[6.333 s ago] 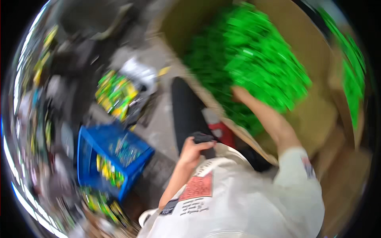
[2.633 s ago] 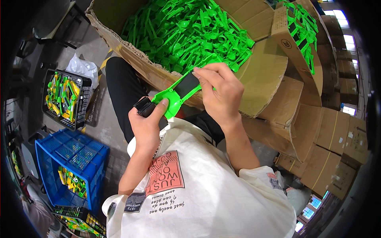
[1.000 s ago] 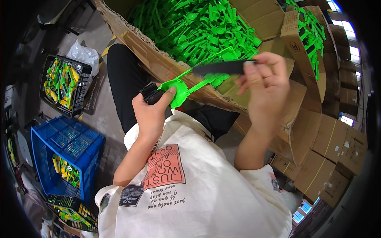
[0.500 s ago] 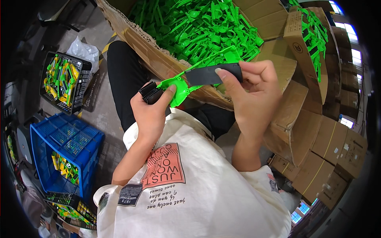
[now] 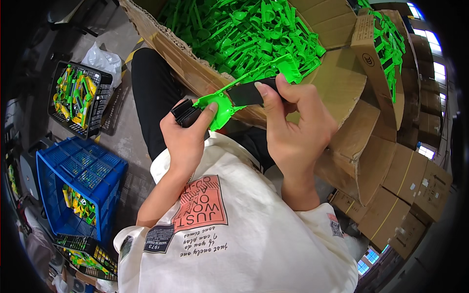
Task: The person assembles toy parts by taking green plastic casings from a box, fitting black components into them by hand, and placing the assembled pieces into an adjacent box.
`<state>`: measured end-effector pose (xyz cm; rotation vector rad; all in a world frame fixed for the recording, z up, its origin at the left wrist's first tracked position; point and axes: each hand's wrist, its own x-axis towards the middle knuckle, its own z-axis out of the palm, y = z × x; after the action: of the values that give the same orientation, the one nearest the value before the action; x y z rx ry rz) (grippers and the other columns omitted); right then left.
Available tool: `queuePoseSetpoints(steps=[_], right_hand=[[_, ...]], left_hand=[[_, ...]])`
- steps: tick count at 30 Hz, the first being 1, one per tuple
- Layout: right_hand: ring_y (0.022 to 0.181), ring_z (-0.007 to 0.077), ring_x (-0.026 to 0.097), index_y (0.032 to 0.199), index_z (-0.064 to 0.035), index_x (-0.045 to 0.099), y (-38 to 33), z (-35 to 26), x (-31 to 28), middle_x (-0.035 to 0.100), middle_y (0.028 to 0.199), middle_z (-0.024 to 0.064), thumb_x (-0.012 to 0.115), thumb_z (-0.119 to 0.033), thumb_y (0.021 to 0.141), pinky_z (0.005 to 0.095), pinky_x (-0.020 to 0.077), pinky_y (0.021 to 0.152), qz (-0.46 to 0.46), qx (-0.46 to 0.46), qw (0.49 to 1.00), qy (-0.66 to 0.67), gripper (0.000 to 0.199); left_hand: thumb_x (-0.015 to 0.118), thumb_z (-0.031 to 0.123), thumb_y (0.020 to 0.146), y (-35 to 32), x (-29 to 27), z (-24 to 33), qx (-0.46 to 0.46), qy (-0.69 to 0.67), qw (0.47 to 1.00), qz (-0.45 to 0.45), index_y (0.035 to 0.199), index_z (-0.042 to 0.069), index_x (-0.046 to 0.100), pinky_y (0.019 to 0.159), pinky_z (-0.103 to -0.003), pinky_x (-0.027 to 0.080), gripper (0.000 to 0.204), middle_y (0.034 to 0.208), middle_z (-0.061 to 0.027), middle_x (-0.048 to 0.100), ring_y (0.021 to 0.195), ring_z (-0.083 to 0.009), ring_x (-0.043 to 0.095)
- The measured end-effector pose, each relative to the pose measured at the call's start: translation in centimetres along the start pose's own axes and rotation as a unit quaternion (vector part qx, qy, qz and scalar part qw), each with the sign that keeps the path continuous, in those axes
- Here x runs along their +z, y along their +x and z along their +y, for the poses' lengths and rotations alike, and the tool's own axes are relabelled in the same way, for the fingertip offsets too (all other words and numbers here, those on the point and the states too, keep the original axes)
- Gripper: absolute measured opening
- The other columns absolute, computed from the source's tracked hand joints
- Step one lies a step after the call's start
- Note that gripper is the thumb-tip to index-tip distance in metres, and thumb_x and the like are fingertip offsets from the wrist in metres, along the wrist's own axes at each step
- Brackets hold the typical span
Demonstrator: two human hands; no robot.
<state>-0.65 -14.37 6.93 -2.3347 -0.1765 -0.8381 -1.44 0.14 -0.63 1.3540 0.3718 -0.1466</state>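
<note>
Green plastic part (image 5: 222, 105) sits in front of my chest, held between both hands above the cardboard box (image 5: 342, 102) edge. I note, left to right: black crate (image 5: 100, 80) and blue crate (image 5: 105, 166) on the floor; left hand (image 5: 188, 139) clenched around the part's round end and a small black piece (image 5: 184, 111); right hand (image 5: 298, 129) pinching a black strip (image 5: 249, 93) against the part's stem.
</note>
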Motion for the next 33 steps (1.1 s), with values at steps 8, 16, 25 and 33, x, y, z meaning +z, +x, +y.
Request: queuePoseSetpoints(steps=[8, 16, 25, 33], right_hand=[[0.045, 0.0088, 0.048, 0.084, -0.0010, 0.057, -0.6, 2.5, 0.5, 0.066, 0.072, 0.0101, 0.073, -0.007, 0.080, 0.0251, 0.0378, 0.042, -0.022, 0.176, 0.980, 0.086, 0.018], [0.051, 0.0037, 0.048, 0.087, 0.0024, 0.053, -1.4, 4.1, 0.6, 0.068, 0.088, 0.0160, 0.070, -0.010, 0.084, 0.0216, 0.0369, 0.043, -0.051, 0.251, 0.964, 0.065, 0.021], [0.050, 0.0135, 0.050, 0.089, -0.0028, 0.064, -1.2, 4.1, -0.1, 0.068, 0.078, 0.0075, 0.076, -0.014, 0.077, 0.0280, 0.0413, 0.048, -0.032, 0.062, 0.993, -0.096, 0.020], [0.052, 0.0051, 0.039, 0.082, 0.0008, 0.065, 4.4, 6.2, -3.5, 0.045, 0.062, 0.0000, 0.083, -0.024, 0.069, 0.0252, 0.0321, 0.046, -0.295, 0.161, 0.940, -0.061, 0.033]], left_hand=[[0.073, 0.007, 0.078, 0.0, 0.1, 0.0, 0.003, -0.017, 1.000, 0.002, 0.079, 0.001, 0.063, 0.050, -0.018, 0.037, 0.012, 0.065, 0.0038, 0.058, 0.055, -0.0012, 0.049], [0.075, 0.008, 0.078, 0.3, 0.0, 0.3, 0.017, 0.039, 0.999, -0.001, 0.079, 0.001, 0.064, 0.048, -0.018, 0.035, 0.013, 0.063, 0.0046, 0.056, 0.053, -0.0014, 0.047], [0.075, 0.009, 0.078, 1.0, -0.5, 0.1, 0.007, 0.019, 1.000, -0.005, 0.083, -0.001, 0.066, 0.051, -0.018, 0.037, 0.015, 0.064, 0.0043, 0.057, 0.055, -0.0016, 0.048], [0.075, 0.003, 0.077, 1.3, -1.4, 0.7, 0.020, 0.055, 0.997, -0.053, 0.086, -0.002, 0.066, 0.060, -0.021, 0.046, 0.014, 0.074, -0.0026, 0.065, 0.063, -0.0071, 0.058]])
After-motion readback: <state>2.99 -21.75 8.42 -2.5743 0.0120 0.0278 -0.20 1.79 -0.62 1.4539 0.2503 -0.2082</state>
